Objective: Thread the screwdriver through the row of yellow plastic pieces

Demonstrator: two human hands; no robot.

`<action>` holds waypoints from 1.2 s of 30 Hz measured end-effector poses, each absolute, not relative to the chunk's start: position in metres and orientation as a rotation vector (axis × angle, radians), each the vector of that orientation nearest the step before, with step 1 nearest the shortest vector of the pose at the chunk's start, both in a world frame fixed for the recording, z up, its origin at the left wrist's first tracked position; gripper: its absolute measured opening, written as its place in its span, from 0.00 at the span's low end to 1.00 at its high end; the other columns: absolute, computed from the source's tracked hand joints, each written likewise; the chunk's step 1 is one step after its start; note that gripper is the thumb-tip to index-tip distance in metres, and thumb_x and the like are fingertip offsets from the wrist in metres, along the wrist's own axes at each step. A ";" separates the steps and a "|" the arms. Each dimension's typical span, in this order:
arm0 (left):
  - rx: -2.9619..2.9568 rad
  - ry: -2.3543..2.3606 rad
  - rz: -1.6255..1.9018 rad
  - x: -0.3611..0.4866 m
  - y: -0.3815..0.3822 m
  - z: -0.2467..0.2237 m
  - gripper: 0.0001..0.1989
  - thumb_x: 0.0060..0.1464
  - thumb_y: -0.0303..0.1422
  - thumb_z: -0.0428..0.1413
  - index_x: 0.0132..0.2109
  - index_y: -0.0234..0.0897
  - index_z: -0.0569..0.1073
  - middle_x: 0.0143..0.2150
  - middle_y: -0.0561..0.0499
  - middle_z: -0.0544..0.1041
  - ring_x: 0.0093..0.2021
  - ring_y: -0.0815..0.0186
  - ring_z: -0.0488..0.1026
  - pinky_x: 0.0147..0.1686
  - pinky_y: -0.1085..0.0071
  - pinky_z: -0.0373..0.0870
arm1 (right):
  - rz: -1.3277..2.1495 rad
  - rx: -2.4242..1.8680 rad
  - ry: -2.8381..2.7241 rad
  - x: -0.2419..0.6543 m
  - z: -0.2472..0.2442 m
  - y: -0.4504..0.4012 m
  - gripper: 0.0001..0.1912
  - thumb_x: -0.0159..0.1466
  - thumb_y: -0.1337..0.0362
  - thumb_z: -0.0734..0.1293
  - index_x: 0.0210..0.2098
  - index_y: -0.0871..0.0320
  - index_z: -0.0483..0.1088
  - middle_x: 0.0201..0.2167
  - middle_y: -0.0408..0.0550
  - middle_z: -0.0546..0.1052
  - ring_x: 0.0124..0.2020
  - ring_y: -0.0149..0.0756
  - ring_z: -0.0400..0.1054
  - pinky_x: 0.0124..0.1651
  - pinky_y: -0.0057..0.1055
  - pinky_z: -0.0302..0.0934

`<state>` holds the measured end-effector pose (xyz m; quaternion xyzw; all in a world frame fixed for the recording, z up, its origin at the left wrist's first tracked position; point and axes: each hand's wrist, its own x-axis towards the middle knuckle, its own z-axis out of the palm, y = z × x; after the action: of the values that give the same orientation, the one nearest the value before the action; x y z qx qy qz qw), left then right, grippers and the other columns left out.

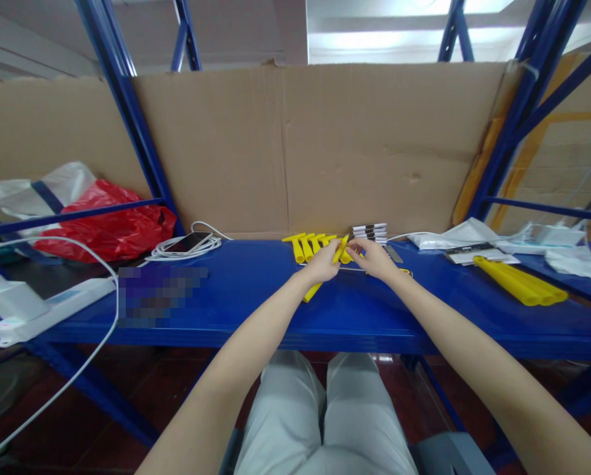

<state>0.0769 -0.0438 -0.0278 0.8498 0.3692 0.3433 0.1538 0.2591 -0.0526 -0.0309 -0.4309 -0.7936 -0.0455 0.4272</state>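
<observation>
While the left hand (pixel 324 263) is grasping a yellow tube (pixel 312 292), the right hand (pixel 373 258) is touching its top, grip unclear; steadying the tube is likely helping.

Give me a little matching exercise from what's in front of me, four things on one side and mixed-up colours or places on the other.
Things:
1. phone
2. power strip
3. shiny bag at far left
4. cardboard panel

Descriptions:
A. red and crumpled
B. upright behind the blue table
C. on a coiled white cable
D. white, with a bulky adapter at one end

Pairs: 1-C, 2-D, 3-A, 4-B.
</observation>
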 end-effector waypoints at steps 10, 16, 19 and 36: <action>2.547 1.030 0.933 0.077 -0.043 -0.031 0.23 0.52 0.19 0.53 0.56 0.36 0.65 0.57 0.39 0.75 0.60 0.54 0.72 0.62 0.55 0.66 | -0.069 -1.096 -1.956 0.257 -0.028 -0.053 0.03 0.60 0.65 0.63 0.30 0.54 0.67 0.27 0.46 0.77 0.28 0.35 0.70 0.35 0.31 0.63; 2.517 1.060 0.907 0.077 -0.045 -0.028 0.24 0.53 0.19 0.53 0.57 0.35 0.66 0.60 0.37 0.73 0.62 0.54 0.71 0.63 0.55 0.64 | -0.053 -1.089 -1.984 0.257 -0.030 -0.051 0.04 0.61 0.65 0.63 0.29 0.54 0.67 0.25 0.44 0.76 0.26 0.34 0.68 0.33 0.29 0.62; 2.462 1.135 0.936 0.074 -0.044 -0.027 0.23 0.53 0.20 0.54 0.56 0.36 0.66 0.58 0.39 0.74 0.61 0.53 0.72 0.64 0.54 0.64 | -0.046 -1.144 -1.979 0.264 -0.030 -0.048 0.04 0.60 0.66 0.63 0.30 0.55 0.69 0.25 0.45 0.77 0.26 0.34 0.69 0.33 0.29 0.63; 2.348 1.138 1.039 0.068 -0.043 -0.024 0.19 0.53 0.21 0.55 0.52 0.37 0.67 0.56 0.42 0.76 0.59 0.57 0.72 0.65 0.55 0.62 | 0.060 -1.951 -1.695 0.369 -0.037 -0.029 0.12 0.54 0.70 0.68 0.16 0.56 0.69 0.22 0.47 0.77 0.31 0.40 0.74 0.40 0.31 0.67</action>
<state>0.0681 -0.0433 -0.0235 0.8245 0.3995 0.3649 0.1657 0.3686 -0.0293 -0.0371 -0.7256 -0.6305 0.0224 0.2748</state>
